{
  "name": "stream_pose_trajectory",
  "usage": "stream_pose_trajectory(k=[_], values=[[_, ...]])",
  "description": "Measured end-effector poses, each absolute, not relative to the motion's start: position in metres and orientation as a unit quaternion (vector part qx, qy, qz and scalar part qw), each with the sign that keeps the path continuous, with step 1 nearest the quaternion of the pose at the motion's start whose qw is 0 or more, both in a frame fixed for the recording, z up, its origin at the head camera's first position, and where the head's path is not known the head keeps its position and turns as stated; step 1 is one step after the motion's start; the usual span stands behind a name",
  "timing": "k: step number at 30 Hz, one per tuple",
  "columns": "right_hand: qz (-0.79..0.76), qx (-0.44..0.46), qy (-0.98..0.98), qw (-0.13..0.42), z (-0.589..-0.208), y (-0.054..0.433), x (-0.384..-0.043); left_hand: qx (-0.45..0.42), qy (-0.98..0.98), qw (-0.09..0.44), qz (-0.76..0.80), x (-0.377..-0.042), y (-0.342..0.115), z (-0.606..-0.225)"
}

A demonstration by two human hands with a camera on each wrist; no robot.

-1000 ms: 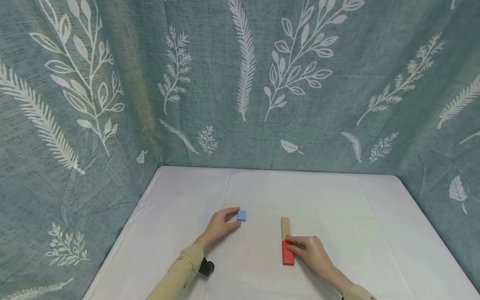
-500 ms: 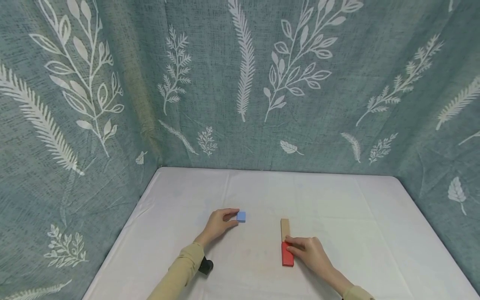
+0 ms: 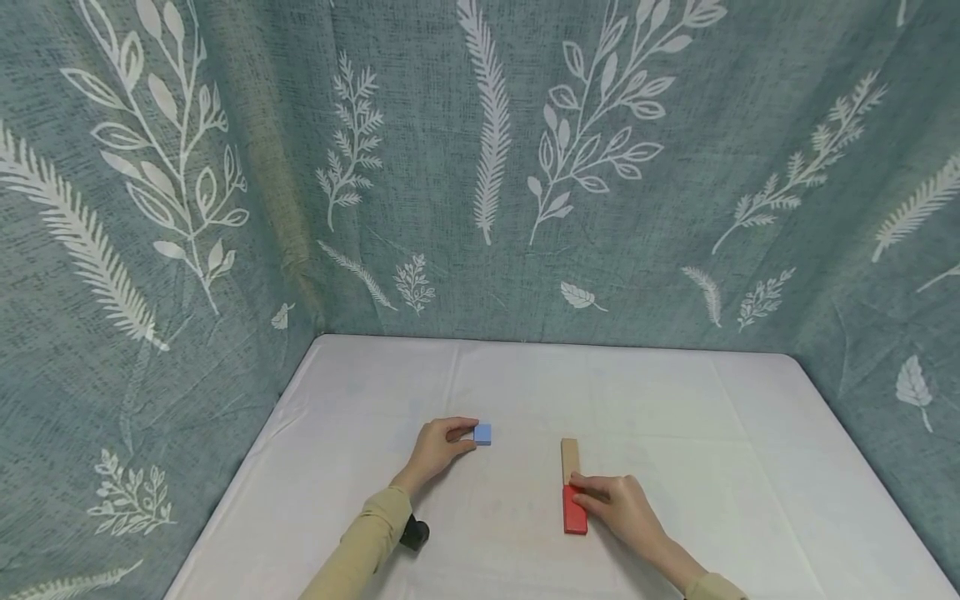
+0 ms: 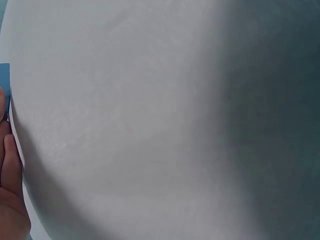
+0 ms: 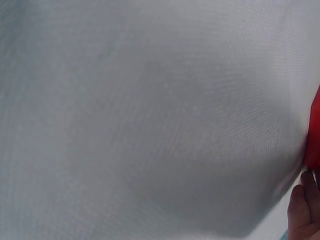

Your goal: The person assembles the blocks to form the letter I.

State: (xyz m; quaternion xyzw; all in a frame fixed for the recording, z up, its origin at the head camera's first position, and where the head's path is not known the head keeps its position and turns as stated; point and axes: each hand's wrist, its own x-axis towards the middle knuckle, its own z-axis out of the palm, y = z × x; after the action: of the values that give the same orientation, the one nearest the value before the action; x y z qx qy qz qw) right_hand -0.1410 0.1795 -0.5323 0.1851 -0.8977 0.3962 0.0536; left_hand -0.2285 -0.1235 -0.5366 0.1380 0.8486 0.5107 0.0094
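Observation:
In the head view my left hand [image 3: 437, 451] holds a small blue block [image 3: 483, 435] by its left side. Its index finger is at the far corner and its thumb at the near one. The left wrist view catches only an edge of this blue block [image 4: 4, 82] beside the fingers. My right hand [image 3: 626, 510] pinches a red rectangular block [image 3: 575, 518] near its far end, thumb and index finger over its right side. End to end with the red block lies a plain wooden block [image 3: 570, 458], pointing away from me. Fingers partly cover where these two meet.
A white cloth covers the table [image 3: 690, 433]. Under the left forearm a small black object [image 3: 416, 534] shows, partly hidden by the sleeve [image 3: 360, 542]. A green-blue curtain [image 3: 420, 167] with white leaf prints hangs behind the table and along both sides.

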Motion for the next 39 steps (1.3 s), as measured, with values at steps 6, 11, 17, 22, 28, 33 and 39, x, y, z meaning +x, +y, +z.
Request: stream_pose_trajectory(k=[6, 11, 17, 22, 28, 33, 39], values=[[0.398, 0.183, -0.897, 0.054, -0.532, 0.180, -0.141, 0.135, 0.852, 0.003, 0.505, -0.228, -0.122, -0.536], [0.402, 0.180, -0.897, 0.049, -0.531, 0.180, -0.141, 0.132, 0.854, 0.002, 0.503, -0.227, -0.121, -0.534], [0.402, 0.172, -0.898, 0.044, -0.531, 0.179, -0.141, 0.128, 0.852, 0.001, 0.508, -0.225, -0.120, -0.533], [0.400, 0.171, -0.899, 0.042, -0.531, 0.179, -0.142, 0.117, 0.850, -0.001, 0.513, -0.224, -0.118, -0.532], [0.401, 0.181, -0.897, 0.047, -0.532, 0.179, -0.142, 0.126, 0.855, -0.008, 0.504, -0.224, -0.114, -0.527], [0.404, 0.181, -0.895, 0.048, -0.533, 0.180, -0.142, 0.132, 0.851, -0.004, 0.508, -0.228, -0.108, -0.520], [0.402, 0.179, -0.897, 0.043, -0.534, 0.179, -0.142, 0.136, 0.851, -0.008, 0.507, -0.234, -0.104, -0.507]])
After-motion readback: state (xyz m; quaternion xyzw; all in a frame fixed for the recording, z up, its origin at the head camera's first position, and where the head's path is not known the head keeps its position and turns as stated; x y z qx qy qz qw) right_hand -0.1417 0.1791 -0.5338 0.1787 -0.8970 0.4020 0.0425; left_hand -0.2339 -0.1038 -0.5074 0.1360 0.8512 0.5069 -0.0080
